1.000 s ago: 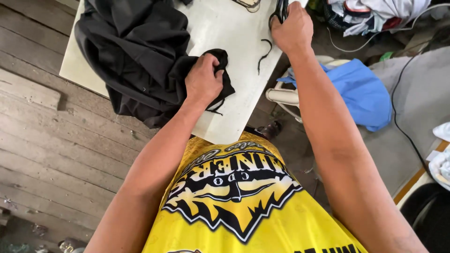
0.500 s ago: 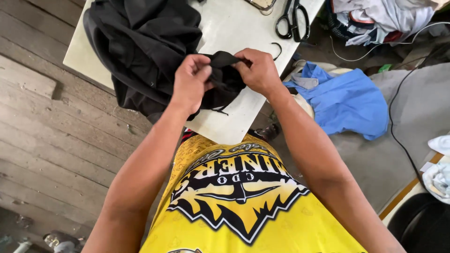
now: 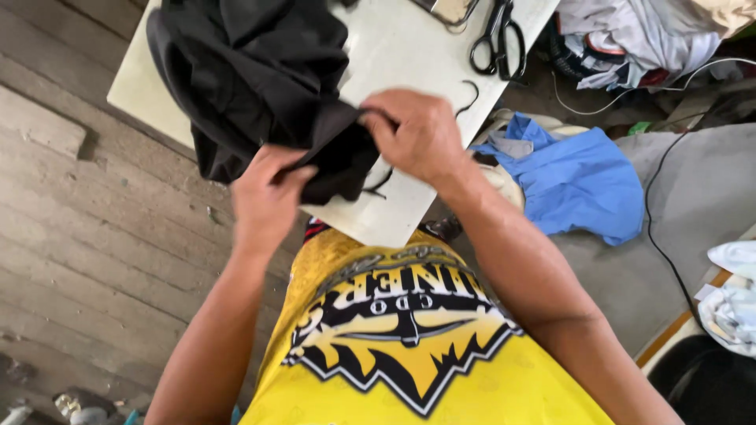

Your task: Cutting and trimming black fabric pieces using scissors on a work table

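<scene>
Now, cloth: black garment (image 3: pixel 252 79) heaped on the white table (image 3: pixel 409 55), one end hanging over the near edge.
Left hand (image 3: pixel 268 193): fingers closed on the garment's lower fold.
Right hand (image 3: pixel 417 134): pinched shut on the same fold, just beside the left.
Scissors (image 3: pixel 498 35): black-handled, lying on the table's far side.
Blue cloth (image 3: pixel 579 181): off the table, right.

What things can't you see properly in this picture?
- Head view: the fingertips of the right hand and left hand are tucked into the black cloth, so the exact grip is hidden.
- The scissors are cut off by the top edge.
- The metal thing beside them is mostly cut off by the top edge; its kind is unclear.
- The blue cloth is partly behind the right arm.
- The left hand is blurred.
</scene>
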